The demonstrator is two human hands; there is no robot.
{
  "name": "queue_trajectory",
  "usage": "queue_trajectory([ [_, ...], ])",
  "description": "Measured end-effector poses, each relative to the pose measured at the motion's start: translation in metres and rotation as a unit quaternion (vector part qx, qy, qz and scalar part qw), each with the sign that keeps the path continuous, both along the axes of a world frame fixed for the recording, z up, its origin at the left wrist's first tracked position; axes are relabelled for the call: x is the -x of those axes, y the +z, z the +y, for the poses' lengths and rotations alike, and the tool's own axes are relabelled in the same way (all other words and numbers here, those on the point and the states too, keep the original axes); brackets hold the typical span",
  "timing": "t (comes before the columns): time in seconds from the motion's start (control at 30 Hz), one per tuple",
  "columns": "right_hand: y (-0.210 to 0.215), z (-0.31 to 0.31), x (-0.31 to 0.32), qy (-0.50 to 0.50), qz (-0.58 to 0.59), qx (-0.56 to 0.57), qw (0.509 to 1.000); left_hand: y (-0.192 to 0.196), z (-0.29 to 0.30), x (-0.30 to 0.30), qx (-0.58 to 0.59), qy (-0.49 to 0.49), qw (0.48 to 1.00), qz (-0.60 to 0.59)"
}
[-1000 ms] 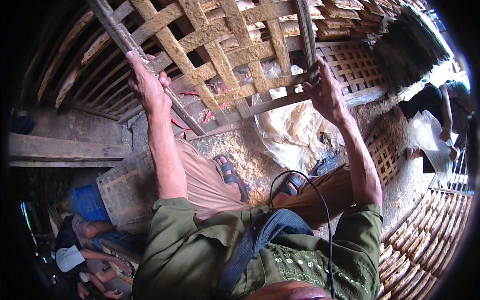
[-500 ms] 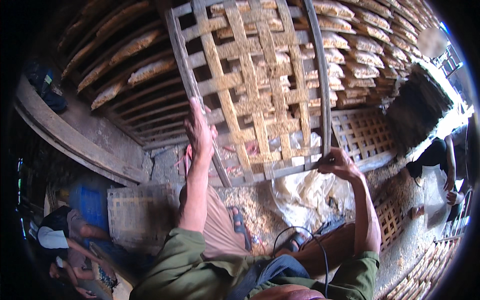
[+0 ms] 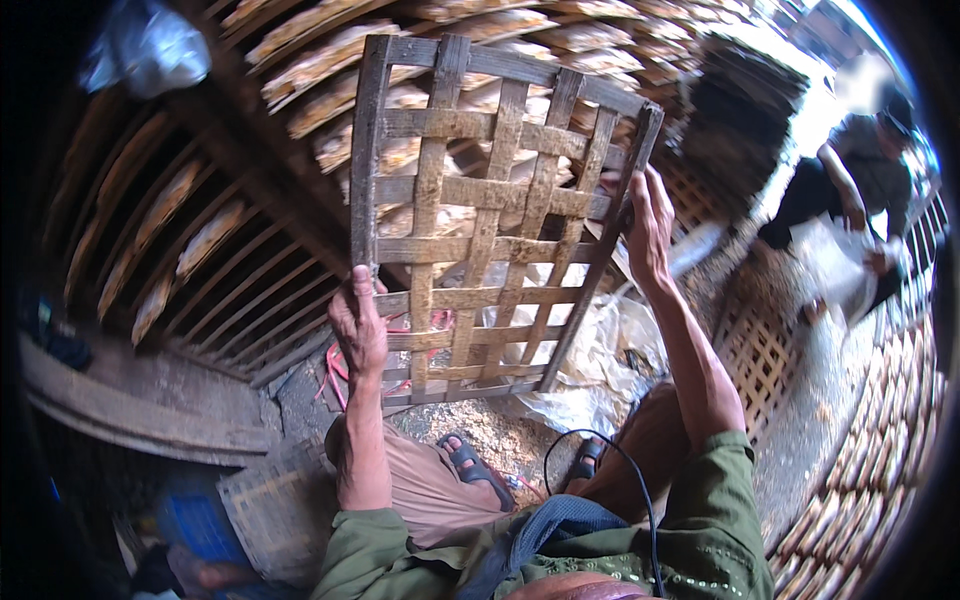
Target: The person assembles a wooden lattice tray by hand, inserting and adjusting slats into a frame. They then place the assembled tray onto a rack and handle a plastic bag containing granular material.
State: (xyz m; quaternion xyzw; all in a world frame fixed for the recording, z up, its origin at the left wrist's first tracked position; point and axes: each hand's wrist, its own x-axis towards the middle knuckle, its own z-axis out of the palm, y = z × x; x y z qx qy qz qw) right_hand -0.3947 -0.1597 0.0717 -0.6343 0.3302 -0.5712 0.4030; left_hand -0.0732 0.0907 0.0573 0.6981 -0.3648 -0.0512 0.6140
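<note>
The woven bamboo tray [image 3: 480, 215], a flat lattice of crossed strips in a dark frame, is held up in the air, tilted nearly upright in front of the person and clear of the floor. The left hand [image 3: 358, 325] is closed around the frame's left rail near its lower corner; the right hand [image 3: 650, 225] grips the right rail further up, fingers wrapped over the edge. The lattice looks bare, with nothing lying on it, so any emptying or lifting of it seems already done, while setting it down or slotting it somewhere remains. Behind it, racks [image 3: 200, 240] carry many similar trays loaded with pale pieces. Below lie crumpled plastic sheets [image 3: 600, 350], sawdust-like litter and the person's sandalled feet [image 3: 470, 465]. At the right edge another person [image 3: 850, 190] crouches over a sheet.
</note>
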Motion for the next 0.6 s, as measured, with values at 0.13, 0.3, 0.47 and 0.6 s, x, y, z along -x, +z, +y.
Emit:
queue_trajectory([
  [0.13,0.006,-0.028,0.030,-0.063,-0.112,0.051,0.990,-0.003,-0.009,0.007,0.003,-0.044,0.996,-0.082],
  [0.3,-0.008,-0.048,0.055,0.063,-0.169,0.010,0.984,-0.001,-0.006,0.002,-0.026,-0.039,0.994,-0.095],
  [0.47,-0.015,-0.063,0.069,0.020,-0.109,0.016,0.994,-0.003,-0.010,-0.007,-0.004,-0.048,0.993,-0.109],
  [0.6,-0.010,-0.048,0.056,0.081,-0.175,-0.041,0.980,0.001,-0.004,-0.012,-0.014,-0.036,0.992,-0.120],
])
